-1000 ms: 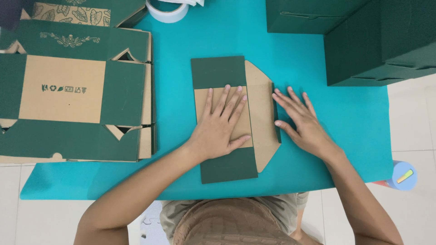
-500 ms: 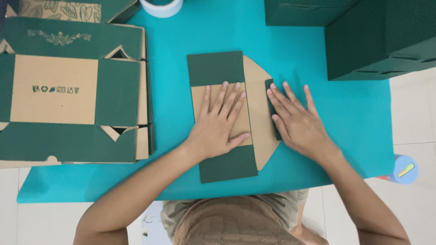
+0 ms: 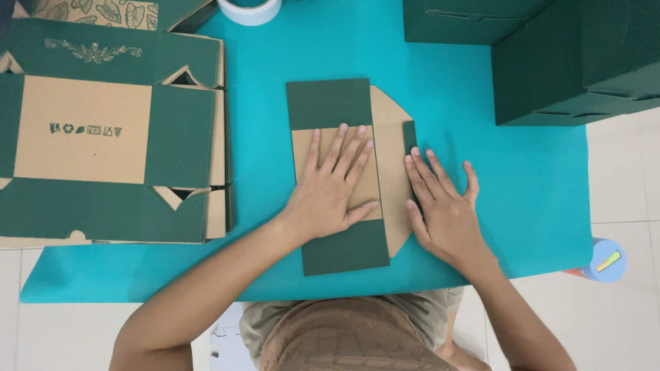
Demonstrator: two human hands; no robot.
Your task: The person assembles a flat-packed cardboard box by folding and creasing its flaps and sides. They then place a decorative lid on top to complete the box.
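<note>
A folded green-and-brown cardboard box blank point(image 3: 344, 178) lies at the centre of the frame on a teal mat point(image 3: 481, 172). The left hand point(image 3: 333, 189) presses flat on its brown panel, fingers spread; the right hand point(image 3: 443, 206), also open, pushes against the narrow side flap point(image 3: 395, 178). A stack of unfolded blanks point(image 3: 110, 137) fills the upper left; assembled green boxes point(image 3: 570, 55) stand upper right.

Both forearms are bare to the frame's edge, with no sleeves, watch or bracelet showing. The left hand point(image 3: 328, 196) and right hand point(image 3: 443, 213) wear no gloves or rings, and the fingers point(image 3: 357, 148) end in short, plain nails. Just below the teal surface point(image 3: 495, 172), brown quilted clothing covers the lap, beside light khaki fabric.
</note>
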